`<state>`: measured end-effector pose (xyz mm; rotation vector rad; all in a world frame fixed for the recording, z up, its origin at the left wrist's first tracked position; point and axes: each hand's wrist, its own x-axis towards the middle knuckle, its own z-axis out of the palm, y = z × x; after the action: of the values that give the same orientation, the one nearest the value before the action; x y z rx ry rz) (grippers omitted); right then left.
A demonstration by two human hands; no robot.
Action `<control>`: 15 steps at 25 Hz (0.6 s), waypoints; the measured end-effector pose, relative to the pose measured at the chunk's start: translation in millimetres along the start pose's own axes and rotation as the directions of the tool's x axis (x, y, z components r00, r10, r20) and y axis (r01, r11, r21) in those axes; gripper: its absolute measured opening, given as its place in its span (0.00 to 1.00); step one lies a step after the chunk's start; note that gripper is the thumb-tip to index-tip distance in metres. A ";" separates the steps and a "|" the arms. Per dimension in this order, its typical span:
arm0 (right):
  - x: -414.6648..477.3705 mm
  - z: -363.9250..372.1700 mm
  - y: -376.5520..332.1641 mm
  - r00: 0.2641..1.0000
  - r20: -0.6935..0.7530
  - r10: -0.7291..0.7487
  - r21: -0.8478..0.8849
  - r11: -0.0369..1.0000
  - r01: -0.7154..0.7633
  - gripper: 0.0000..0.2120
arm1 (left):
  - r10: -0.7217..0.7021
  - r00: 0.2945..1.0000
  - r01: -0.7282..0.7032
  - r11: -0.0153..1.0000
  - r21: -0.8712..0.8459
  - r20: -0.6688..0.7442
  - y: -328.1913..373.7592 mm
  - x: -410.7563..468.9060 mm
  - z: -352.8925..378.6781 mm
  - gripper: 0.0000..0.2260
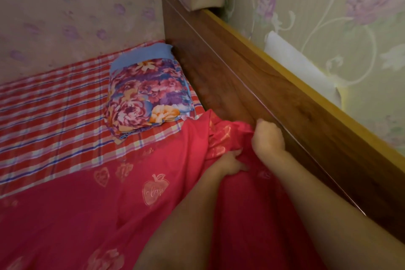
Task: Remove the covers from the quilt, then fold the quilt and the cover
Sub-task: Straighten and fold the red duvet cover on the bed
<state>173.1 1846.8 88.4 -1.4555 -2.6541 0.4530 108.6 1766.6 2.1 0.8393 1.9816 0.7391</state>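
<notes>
A bright pink-red quilt cover (92, 215) with pale apple and heart prints lies spread over the near half of the bed. Its far right corner is bunched up against the wooden headboard. My left hand (230, 163) presses into and grips the bunched fabric just below that corner. My right hand (268, 138) is closed in a fist on the corner of the cover, right beside the headboard. The quilt inside the cover is hidden.
A folded floral pillow or bundle (149, 92) with a blue edge lies at the head of the bed on a red checked sheet (50, 103). The brown wooden headboard (274, 103) runs diagonally on the right. Flowered wallpaper covers both walls.
</notes>
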 end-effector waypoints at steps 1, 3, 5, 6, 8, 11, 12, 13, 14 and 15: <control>5.0 1.5 -2.5 0.999 0.038 0.011 -0.038 0.999 -0.010 0.14 | 0.028 0.991 -0.011 0.991 0.133 -0.131 -0.8 -1.6 -8.8 0.20; 11.1 -1.5 -14.9 0.999 0.050 -0.006 -0.075 0.997 0.010 0.14 | 0.107 0.831 0.040 0.967 0.251 -0.545 -0.1 -5.8 -32.8 0.11; 16.8 -2.3 -33.6 0.993 -0.042 -0.114 0.003 0.993 0.114 0.13 | 0.082 0.664 0.229 0.924 0.306 -0.744 -12.4 -11.1 -61.9 0.24; 21.8 -0.6 -44.5 0.982 -0.083 -0.171 0.093 0.980 0.178 0.13 | -0.038 0.678 0.344 0.899 0.271 -0.734 -22.3 -14.4 -75.4 0.32; 35.4 7.5 -67.4 0.974 -0.032 -0.224 0.232 0.946 0.225 0.13 | -0.187 0.744 0.380 0.908 0.175 -0.642 -42.1 -18.6 -102.7 0.28; 44.0 34.0 -84.1 0.923 0.353 -0.154 0.062 0.988 0.141 0.25 | -0.073 0.708 0.151 0.987 0.050 -0.702 -41.9 -33.5 -138.2 0.13; 42.1 45.0 -84.3 0.896 0.426 -0.130 0.014 0.990 0.137 0.27 | -0.046 0.675 0.085 0.996 0.016 -0.736 -36.4 -38.6 -149.3 0.11; 42.2 55.4 -85.0 0.886 0.448 -0.119 -0.003 0.991 0.134 0.26 | -0.023 0.655 0.027 1.000 -0.007 -0.755 -30.4 -45.0 -161.0 0.11; 43.1 62.4 -86.0 0.890 0.440 -0.118 -0.003 0.991 0.133 0.23 | -0.003 0.652 -0.022 0.999 -0.023 -0.758 -25.4 -51.1 -171.7 0.10; 44.8 62.7 -88.7 0.885 0.450 -0.119 0.005 0.991 0.130 0.18 | 0.004 0.662 -0.034 0.999 -0.024 -0.750 -19.6 -56.3 -181.2 0.09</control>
<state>63.5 1825.8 51.6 -1.3027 -3.0909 0.8402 -29.1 1677.5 99.5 0.5586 2.6751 1.2865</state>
